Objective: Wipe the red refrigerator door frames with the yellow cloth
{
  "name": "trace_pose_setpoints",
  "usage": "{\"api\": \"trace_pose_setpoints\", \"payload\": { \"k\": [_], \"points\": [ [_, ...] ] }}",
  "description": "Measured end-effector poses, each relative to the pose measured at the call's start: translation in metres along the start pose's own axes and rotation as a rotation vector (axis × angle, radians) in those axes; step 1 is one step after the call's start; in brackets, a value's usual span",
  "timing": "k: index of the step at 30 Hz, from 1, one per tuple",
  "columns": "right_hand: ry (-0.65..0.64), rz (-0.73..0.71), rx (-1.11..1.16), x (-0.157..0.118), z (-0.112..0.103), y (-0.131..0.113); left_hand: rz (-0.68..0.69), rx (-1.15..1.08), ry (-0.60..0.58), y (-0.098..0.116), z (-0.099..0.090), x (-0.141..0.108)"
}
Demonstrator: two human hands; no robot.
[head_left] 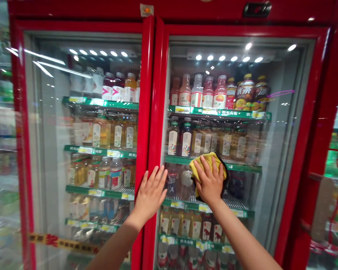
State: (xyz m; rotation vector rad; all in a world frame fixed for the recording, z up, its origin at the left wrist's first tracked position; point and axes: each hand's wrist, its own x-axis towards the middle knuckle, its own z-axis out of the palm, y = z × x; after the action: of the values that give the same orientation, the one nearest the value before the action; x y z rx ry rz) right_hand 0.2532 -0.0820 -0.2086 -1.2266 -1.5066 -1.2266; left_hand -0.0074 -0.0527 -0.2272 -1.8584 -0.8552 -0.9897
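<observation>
My right hand (211,183) presses a yellow cloth with a dark edge (195,169) flat against the glass of the right door (287,157), about halfway up. Its fingers lie over the cloth, and part of the cloth is hidden beneath the palm. My left hand (151,193) rests with fingers stretched out on the red frame (154,112) of the right door, near where the two doors meet. Nothing is in my left hand. Behind the glass, bottles of drinks (187,138) stand on shelves with green edge strips (186,160).
The left glass door (49,150) also shows rows of bottles inside, with a yellow printed strip (64,243) low on it. A small box with an orange light (147,10) sits above the doors. More shelves with goods (2,150) stand at the far left. Ceiling lights reflect in the glass.
</observation>
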Motion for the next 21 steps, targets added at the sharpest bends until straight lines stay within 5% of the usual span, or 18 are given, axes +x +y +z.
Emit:
{"api": "trace_pose_setpoints", "payload": {
  "k": [3, 5, 10, 13, 17, 21],
  "points": [
    [0.029, 0.057, -0.015, 0.018, 0.013, -0.038, -0.019, 0.008, 0.012, -0.007, -0.002, -0.004],
    [-0.031, -0.043, 0.007, 0.011, 0.015, -0.051, -0.024, 0.003, 0.014, -0.009, -0.003, -0.005],
    [-0.200, -0.408, 0.085, -0.020, 0.000, -0.024, -0.026, -0.021, -0.001, -0.013, -0.003, -0.014],
    [-0.150, -0.280, 0.068, -0.003, -0.001, -0.019, -0.026, -0.030, 0.007, -0.017, -0.004, -0.020],
    [-0.050, -0.031, 0.043, 0.032, 0.015, -0.061, -0.049, -0.026, 0.016, -0.024, -0.005, -0.023],
    [-0.106, -0.185, 0.080, 0.021, 0.028, -0.088, -0.035, -0.034, 0.011, -0.030, -0.006, -0.023]
  ]
}}
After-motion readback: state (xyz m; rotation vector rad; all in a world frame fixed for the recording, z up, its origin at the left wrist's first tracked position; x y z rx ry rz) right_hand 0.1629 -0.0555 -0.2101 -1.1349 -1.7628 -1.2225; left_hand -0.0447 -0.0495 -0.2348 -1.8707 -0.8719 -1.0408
